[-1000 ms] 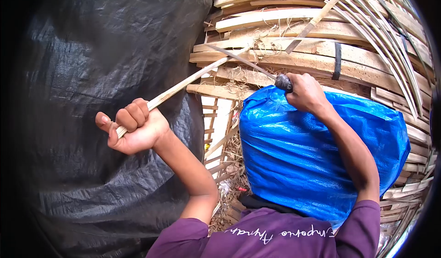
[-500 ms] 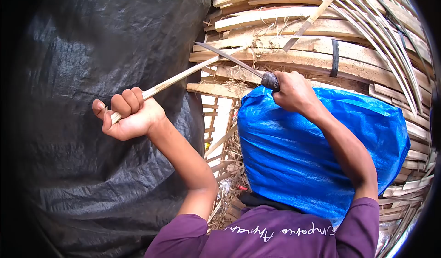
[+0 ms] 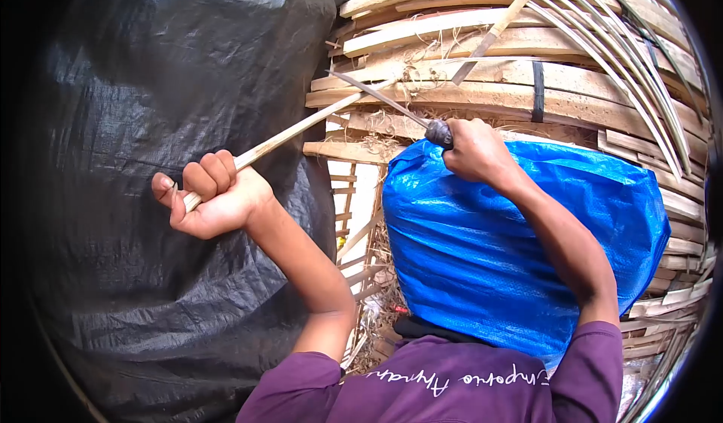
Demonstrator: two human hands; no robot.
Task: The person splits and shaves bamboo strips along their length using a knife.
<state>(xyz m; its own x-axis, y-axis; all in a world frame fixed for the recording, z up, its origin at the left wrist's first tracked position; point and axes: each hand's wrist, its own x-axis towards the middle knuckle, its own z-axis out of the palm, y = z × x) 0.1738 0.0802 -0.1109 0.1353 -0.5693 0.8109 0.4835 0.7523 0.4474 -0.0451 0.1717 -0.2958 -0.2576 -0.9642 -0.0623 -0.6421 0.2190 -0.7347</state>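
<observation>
My left hand (image 3: pixel 218 193) is closed around the near end of a pale wooden or bamboo stick (image 3: pixel 301 126), which slants up and to the right. In my right hand (image 3: pixel 482 150) is a knife (image 3: pixel 380 98), gripped by its dark wrapped handle. The narrow blade points up and left and crosses over the stick near its far end. Whether the edge touches the stick I cannot tell. Beneath my right forearm lies a blue plastic sheet (image 3: pixel 482 250), spread over my lap.
A large black tarp (image 3: pixel 166 310) covers the left side. Slatted wood (image 3: pixel 482 95) with curly shavings fills the back and right. A second long blade with a pale handle (image 3: pixel 501 28) lies on the slats, beside a bundle of thin split strips (image 3: pixel 617 62).
The view has shifted slightly. The knife blade has moved a little along the stick, its tip now slightly lower and further right. Both hands keep their grips.
</observation>
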